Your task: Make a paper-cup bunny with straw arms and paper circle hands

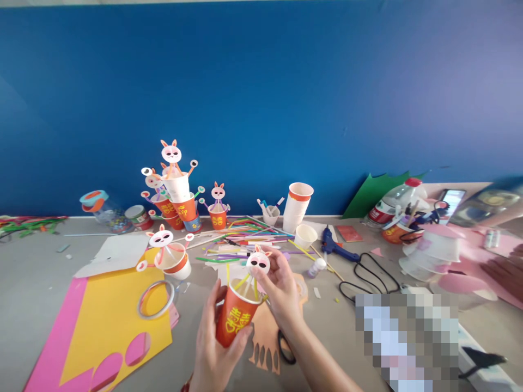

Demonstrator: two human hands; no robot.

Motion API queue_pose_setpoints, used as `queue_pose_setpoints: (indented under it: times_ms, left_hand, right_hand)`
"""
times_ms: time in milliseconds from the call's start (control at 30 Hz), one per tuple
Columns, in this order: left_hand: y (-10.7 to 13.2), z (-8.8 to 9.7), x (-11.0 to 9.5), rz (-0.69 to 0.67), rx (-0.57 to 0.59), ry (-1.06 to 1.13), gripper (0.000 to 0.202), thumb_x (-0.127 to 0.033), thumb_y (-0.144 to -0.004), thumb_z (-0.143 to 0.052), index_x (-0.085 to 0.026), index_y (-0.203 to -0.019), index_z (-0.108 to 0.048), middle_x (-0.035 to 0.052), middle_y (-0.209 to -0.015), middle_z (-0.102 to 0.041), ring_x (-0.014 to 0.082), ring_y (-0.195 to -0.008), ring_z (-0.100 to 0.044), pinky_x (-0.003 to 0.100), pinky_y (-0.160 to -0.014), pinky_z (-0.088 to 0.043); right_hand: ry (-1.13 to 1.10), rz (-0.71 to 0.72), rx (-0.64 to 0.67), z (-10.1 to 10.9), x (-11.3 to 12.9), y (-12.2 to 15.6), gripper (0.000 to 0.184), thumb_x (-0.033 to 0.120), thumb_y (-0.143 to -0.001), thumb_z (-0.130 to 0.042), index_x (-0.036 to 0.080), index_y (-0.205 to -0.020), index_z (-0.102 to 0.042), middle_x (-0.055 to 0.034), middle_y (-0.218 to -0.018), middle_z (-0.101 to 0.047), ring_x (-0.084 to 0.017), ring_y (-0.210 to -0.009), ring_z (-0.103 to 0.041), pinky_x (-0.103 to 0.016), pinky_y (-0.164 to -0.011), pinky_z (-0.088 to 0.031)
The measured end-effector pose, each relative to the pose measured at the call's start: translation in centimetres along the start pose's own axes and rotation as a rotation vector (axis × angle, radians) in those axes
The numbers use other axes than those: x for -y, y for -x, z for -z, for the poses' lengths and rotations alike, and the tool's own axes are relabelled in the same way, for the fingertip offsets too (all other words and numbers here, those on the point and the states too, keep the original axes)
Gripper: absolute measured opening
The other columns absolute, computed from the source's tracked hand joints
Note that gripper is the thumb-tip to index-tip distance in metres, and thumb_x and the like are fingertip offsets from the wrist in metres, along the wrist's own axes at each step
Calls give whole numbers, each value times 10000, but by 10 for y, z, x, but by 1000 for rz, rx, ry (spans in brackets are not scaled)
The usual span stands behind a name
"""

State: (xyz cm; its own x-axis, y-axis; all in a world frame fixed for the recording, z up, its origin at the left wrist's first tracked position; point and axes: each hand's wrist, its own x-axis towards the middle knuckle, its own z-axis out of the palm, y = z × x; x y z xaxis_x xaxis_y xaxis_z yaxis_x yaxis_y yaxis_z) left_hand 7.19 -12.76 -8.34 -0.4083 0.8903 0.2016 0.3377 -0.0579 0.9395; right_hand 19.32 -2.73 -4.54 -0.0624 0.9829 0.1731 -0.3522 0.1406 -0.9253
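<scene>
My left hand (pixel 212 343) is wrapped round a red paper cup (pixel 233 318) with gold lettering, held tilted above the table. My right hand (pixel 278 286) pinches the paper rabbit face (pixel 258 262) that sticks up from the cup on straws. Yellow straws cross the cup's mouth. A finished white rabbit cup (pixel 174 261) lies tipped on the yellow paper (pixel 110 326) to the left. Under my hands lie black-handled scissors (pixel 286 348) and an orange paper cut-out (pixel 265 348).
Several finished rabbit cups (pixel 180 201) are stacked at the back, beside a stack of paper cups (pixel 297 207). Coloured straws (pixel 245 234), a blue glue gun (pixel 337 247) with black cord, a tape ring (pixel 155 299), pink paper (pixel 57 343) and plastic containers (pixel 433 250) crowd the table.
</scene>
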Motion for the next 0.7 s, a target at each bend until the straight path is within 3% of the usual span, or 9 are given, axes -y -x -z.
queue_pose_setpoints:
  times_ms: [700]
  left_hand:
    - [-1, 0, -1, -2, 5, -17, 781, -384, -779, -675, -210, -1462, -340, 155, -1375, -522, 343, -1251, -530, 468, -989, -495]
  right_hand:
    - [12, -13, -31, -3, 5, 1, 405, 344, -800, -743, 269, -1165, -583, -42, -1049, -671, -221, -993, -625, -318, -842, -518]
